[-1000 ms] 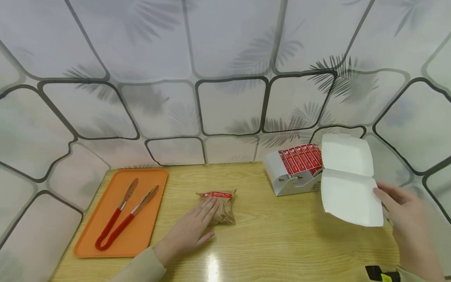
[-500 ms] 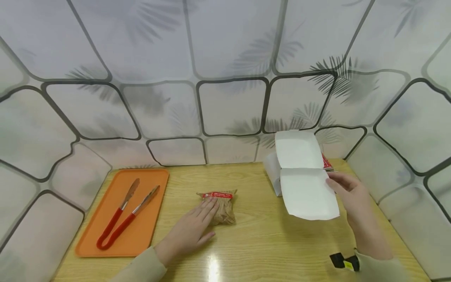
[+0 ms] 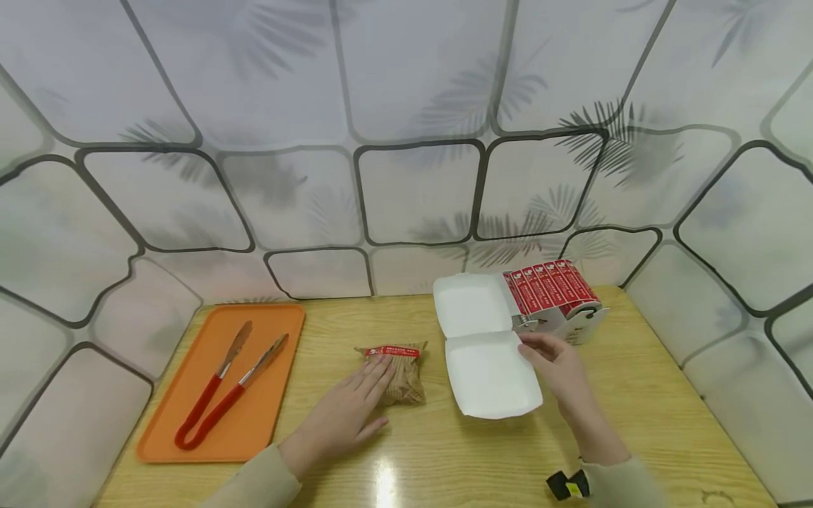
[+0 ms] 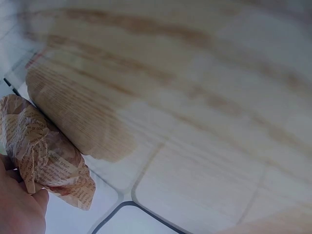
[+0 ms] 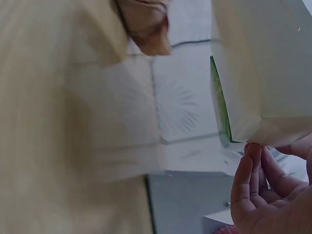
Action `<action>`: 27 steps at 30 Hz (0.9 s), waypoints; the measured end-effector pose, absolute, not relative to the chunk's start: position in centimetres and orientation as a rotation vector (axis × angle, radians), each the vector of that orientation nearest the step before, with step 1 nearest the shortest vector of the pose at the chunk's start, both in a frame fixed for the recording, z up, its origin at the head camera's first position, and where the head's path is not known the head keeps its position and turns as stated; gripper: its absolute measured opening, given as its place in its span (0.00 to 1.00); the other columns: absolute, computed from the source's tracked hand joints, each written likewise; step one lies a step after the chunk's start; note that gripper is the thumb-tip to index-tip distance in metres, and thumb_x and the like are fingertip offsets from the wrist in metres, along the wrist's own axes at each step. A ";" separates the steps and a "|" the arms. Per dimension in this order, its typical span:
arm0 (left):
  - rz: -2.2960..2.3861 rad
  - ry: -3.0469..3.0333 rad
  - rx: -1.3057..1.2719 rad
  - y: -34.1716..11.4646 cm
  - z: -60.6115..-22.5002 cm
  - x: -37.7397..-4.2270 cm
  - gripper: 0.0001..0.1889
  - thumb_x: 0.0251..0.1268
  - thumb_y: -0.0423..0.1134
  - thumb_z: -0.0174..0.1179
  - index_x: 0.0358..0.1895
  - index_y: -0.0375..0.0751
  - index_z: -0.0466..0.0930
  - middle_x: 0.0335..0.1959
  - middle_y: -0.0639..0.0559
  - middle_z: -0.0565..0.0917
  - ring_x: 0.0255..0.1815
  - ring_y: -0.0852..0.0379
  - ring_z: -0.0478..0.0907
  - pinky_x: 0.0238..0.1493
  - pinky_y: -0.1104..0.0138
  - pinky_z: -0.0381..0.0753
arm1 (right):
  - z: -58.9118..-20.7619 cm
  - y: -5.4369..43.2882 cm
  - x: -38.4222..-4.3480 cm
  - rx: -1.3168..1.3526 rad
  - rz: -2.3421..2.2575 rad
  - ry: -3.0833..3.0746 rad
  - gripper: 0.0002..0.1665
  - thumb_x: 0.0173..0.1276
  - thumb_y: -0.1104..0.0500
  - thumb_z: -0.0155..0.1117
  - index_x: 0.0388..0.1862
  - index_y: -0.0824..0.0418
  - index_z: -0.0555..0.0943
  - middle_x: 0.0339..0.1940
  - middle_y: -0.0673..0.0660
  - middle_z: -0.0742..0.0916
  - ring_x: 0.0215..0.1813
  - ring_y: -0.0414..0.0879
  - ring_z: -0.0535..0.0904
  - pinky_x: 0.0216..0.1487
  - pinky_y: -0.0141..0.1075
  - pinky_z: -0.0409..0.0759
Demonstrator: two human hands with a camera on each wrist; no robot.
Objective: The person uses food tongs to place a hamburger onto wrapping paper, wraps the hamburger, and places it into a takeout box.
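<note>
A white paper clamshell takeout box (image 3: 492, 377) spreads wide with its inside facing up, right of the table's middle. My right hand (image 3: 562, 370) pinches its right edge near the fold. In the right wrist view, thumb and fingers meet at a corner of the box (image 5: 273, 73), whose outer side has a green print. My left hand (image 3: 343, 418) rests with straight fingers on a small parcel (image 3: 406, 381) in brown printed paper, sealed with a red strip. The left wrist view shows the crumpled parcel (image 4: 48, 156) beside the fingers; its contents are hidden.
An orange tray (image 3: 269, 409) on the left holds tongs (image 3: 212, 413) with red handles. Behind the takeout box, against the patterned wall, stands a white carton (image 3: 574, 328) of red-labelled packs (image 3: 552, 286). The wooden table (image 3: 660, 423) meets walls at its back and sides.
My right hand has brought the opened takeout box leftward and lower, from the right side to beside the parcel, uncovering the red packs. The left hand stays on the parcel.
</note>
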State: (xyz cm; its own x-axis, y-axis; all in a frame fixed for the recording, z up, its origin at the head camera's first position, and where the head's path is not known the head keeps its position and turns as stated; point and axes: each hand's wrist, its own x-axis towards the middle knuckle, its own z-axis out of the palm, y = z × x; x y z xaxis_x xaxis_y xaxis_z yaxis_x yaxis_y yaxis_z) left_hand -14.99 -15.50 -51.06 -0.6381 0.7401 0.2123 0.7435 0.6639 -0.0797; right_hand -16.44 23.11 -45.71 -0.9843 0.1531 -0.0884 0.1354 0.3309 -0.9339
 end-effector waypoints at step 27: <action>-0.014 -2.702 -1.165 -15.9 -50.8 -14.8 0.42 0.79 0.57 0.58 0.83 0.30 0.59 0.85 0.36 0.61 0.86 0.40 0.61 0.84 0.53 0.64 | -52.1 19.5 -16.5 -0.153 1.751 -2.688 0.15 0.72 0.69 0.69 0.53 0.78 0.84 0.45 0.69 0.90 0.41 0.41 0.86 0.40 0.24 0.84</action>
